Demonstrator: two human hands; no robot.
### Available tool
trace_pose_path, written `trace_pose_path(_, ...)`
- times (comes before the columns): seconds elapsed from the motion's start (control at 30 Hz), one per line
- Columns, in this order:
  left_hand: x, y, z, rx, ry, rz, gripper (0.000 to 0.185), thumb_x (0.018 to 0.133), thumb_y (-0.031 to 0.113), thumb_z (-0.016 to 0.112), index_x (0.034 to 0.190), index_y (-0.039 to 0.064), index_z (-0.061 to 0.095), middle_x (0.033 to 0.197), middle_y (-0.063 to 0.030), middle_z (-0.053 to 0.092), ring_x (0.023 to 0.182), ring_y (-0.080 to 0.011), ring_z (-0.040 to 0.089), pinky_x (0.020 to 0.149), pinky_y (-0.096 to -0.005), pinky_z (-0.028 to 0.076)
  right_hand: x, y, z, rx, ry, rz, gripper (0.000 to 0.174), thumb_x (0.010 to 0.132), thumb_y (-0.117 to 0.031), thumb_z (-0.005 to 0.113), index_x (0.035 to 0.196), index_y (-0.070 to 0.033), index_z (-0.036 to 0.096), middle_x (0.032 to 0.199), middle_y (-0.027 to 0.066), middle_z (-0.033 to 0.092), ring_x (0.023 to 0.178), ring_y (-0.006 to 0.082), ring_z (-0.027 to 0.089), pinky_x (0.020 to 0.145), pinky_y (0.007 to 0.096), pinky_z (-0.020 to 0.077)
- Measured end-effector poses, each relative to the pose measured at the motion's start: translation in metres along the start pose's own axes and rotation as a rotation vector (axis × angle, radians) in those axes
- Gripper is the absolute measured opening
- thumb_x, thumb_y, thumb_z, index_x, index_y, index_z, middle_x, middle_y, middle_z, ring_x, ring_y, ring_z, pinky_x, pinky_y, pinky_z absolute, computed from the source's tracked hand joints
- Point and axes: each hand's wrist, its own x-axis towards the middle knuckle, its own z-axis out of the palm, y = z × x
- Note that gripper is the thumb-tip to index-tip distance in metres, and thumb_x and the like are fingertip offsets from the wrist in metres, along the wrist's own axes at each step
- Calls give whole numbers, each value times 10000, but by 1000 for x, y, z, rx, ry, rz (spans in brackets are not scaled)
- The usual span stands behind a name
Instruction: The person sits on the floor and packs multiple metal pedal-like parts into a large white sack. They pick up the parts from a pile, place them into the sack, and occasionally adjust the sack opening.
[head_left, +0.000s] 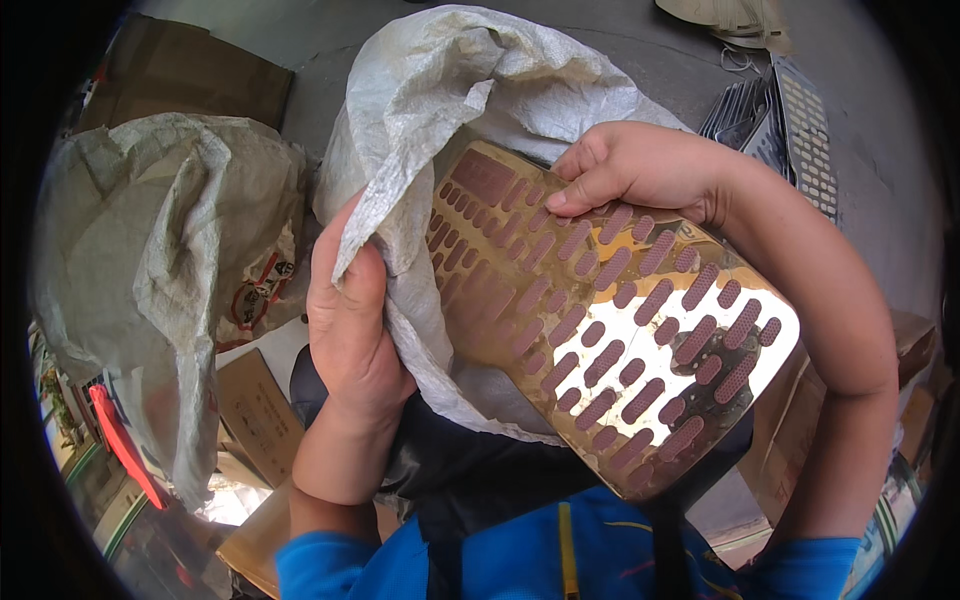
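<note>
My left hand (356, 322) grips the rim of a white woven plastic sack (420, 97), its thumb over the folded edge. My right hand (619, 172) holds the upper edge of a shiny gold-coloured plate (600, 315), thumb on its face and the other fingers mostly hidden behind. The plate is rounded at the corners and covered with pinkish, textured oblong patches in slanting rows. It lies tilted, its upper left end within the mouth of the sack and its lower right end outside, above my lap.
A second woven sack (180, 195) stands at the left, before a cardboard box (187, 71). Several thin metal plates (742, 112) and a slotted panel (806, 135) stand at the upper right. Other cartons (259, 412) lie at the lower left, beside a red object (124, 446).
</note>
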Motion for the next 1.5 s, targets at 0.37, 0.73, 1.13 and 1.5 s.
trace_pose_path(0.37,-11,-3,7,112,-5,-41,473,930,279,497,1281,-25,408,1247,-161,498,1145,-240,476,1004,-378,336,117,-8,28,133,628,-395,226,822,-64,517,1005,-13,638,994,132,641,845,256,639,727,361,516)
trace_pose_path(0.73,-19,24,1,-200,186,-161,548,954,433,357,1337,41,386,1349,-141,422,1235,-287,414,1039,-439,321,200,2,38,-286,441,-311,218,805,-66,529,982,-21,649,965,130,647,831,262,641,716,367,515)
trace_pose_path(1.13,-9,31,-13,-272,219,-102,560,954,423,359,1347,23,361,1352,-147,419,1237,-295,413,1049,-447,303,265,53,61,-1331,75,-212,210,787,-69,542,956,-30,661,934,128,654,815,268,643,705,374,514)
trace_pose_path(1.5,-11,31,-27,69,358,-134,613,900,463,467,1327,34,374,1334,-137,425,1242,-291,396,1044,-453,292,278,72,46,-1465,181,-187,203,771,-71,553,932,-38,672,905,126,661,801,273,644,694,380,513)
